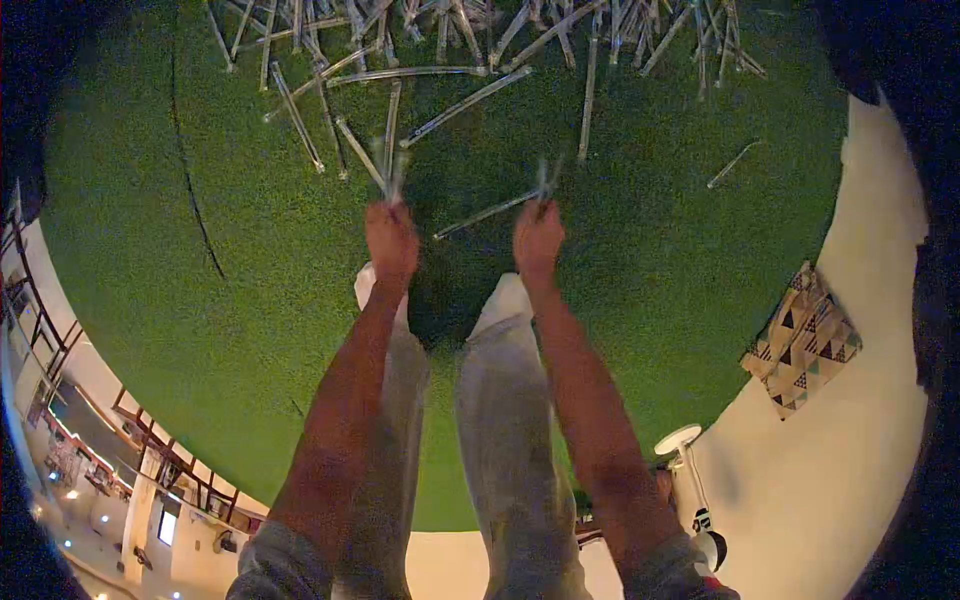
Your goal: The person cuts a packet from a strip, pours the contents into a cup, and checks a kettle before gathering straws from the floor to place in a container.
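both hands are reaching to mid-frame, the left hand (391, 240) pinching a thin clear plastic stick (388, 172) and the right hand (538, 238) pinching another clear stick (545, 185) above the green turf floor (200, 250), so gathering seems underway, and the next move calls for reaching up-frame to the scattered stick pile (480, 30).

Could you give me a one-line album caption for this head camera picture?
Left hand and right hand each grip clear sticks above green turf.
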Tool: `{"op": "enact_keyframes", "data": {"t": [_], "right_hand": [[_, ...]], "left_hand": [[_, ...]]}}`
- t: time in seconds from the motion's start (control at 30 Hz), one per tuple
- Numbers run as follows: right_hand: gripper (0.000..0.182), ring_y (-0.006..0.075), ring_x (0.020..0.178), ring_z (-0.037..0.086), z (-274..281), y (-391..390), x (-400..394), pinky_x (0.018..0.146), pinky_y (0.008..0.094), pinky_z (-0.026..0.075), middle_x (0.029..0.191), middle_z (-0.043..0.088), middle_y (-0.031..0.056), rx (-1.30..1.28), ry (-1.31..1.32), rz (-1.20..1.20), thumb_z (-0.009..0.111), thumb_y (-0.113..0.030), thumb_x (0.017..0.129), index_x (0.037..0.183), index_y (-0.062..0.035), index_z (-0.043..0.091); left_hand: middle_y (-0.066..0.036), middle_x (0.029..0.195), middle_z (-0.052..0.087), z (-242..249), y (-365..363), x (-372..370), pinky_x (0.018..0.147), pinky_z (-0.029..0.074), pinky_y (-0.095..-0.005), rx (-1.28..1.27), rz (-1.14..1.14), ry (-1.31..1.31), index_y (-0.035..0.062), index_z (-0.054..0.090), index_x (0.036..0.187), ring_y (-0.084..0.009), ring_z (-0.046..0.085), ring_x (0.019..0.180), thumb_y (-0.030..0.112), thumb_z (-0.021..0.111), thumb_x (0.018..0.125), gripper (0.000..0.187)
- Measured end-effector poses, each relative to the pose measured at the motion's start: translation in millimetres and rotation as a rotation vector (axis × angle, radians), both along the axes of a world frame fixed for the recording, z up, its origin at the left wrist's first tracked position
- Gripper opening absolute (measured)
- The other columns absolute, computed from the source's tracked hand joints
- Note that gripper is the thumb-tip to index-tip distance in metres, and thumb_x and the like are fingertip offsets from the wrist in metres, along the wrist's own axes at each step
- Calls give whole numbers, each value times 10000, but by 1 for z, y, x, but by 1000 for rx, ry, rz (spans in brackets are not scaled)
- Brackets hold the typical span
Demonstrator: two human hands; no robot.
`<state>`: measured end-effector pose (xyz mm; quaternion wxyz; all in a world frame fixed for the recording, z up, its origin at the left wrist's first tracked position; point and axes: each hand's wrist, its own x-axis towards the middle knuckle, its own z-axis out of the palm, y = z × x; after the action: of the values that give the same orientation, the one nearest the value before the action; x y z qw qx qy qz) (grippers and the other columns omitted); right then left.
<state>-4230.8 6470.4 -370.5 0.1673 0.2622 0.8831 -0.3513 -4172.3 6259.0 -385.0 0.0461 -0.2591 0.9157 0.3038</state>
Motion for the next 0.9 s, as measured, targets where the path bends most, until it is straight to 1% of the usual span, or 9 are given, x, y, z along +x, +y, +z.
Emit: {"op": "enact_keyframes", "data": {"t": [0.1, 0.13, 0.23, 0.37, 0.47, 0.57, 0.7, 0.8, 0.9], "right_hand": [[385, 468, 748, 639, 2, -32, 1, 649, 576, 471, 814, 656, 227, 115, -90, 108, 600, -356, 950, 969, 24, 545], [385, 474, 758, 641, -13, -38, 9, 655, 578, 472, 819, 658, 232, 136, -36, 140, 610, -354, 944, 968, 24, 538], [414, 474, 830, 630, -32, -42, 21, 707, 565, 489, 883, 642, 252, 157, -52, 145, 600, -363, 942, 1032, 34, 527], [276, 470, 879, 594, -24, -46, 19, 747, 547, 497, 928, 608, 261, 204, 88, 228, 581, -218, 936, 1062, 22, 531], [240, 438, 866, 584, -20, -47, -3, 750, 535, 502, 1014, 584, 259, -21, 276, 459, 564, -90, 899, 1120, -1, 541], [375, 387, 919, 622, 1, -66, -59, 747, 508, 533, 1165, 566, 218, 76, 417, 696, 578, -26, 839, 1213, -34, 547], [387, 344, 874, 660, 1, -80, -117, 685, 451, 562, 1290, 530, 122, 211, 250, 1078, 579, -26, 830, 1210, -99, 583], [305, 332, 858, 676, -16, -74, -119, 659, 445, 563, 1227, 586, 122, 310, 367, 1202, 583, -58, 836, 1137, -105, 594], [213, 363, 876, 677, -22, -58, -117, 659, 487, 549, 1129, 633, 143, 330, 411, 1075, 605, -149, 870, 1075, -101, 570]], "left_hand": [[-266, 791, 589, 26, -9, -29, 805, 440, -479, 174, 394, -208, -37, 575, 732, -409, 561, 862, 382, 548, 987, 491], [-238, 739, 612, 4, -20, -24, 774, 456, -488, -184, 125, -195, -34, 605, 720, -403, 581, 767, 504, 589, 942, 582], [-210, 747, 638, -5, -37, -36, 726, 469, -496, -235, -153, -249, -15, 645, 753, -387, 599, 728, 567, 605, 905, 603], [-208, 756, 617, -6, -47, -42, 741, 474, -511, 49, 106, -331, 17, 609, 758, -398, 598, 837, 364, 653, 909, 381], [-206, 806, 575, -48, -58, -13, 705, 481, -487, -177, -234, 54, 14, 573, 853, -393, 583, 822, 221, 627, 907, 221], [-204, 921, 522, -19, -46, -20, 702, 471, -464, -98, -117, 179, 6, 522, 950, -385, 559, 836, 113, 584, 897, 134], [-191, 1019, 484, -33, -45, -1, 748, 452, -460, 39, 209, 262, 9, 473, 1022, -366, 540, 854, 72, 568, 904, 163], [-184, 1003, 495, -26, -49, 4, 770, 443, -476, 253, 499, 239, 14, 459, 1064, -356, 535, 847, 148, 611, 915, 251], [-190, 970, 535, 0, -65, -26, 795, 449, -479, 61, 456, 275, 13, 459, 1136, -354, 553, 860, 334, 690, 897, 462]]}}
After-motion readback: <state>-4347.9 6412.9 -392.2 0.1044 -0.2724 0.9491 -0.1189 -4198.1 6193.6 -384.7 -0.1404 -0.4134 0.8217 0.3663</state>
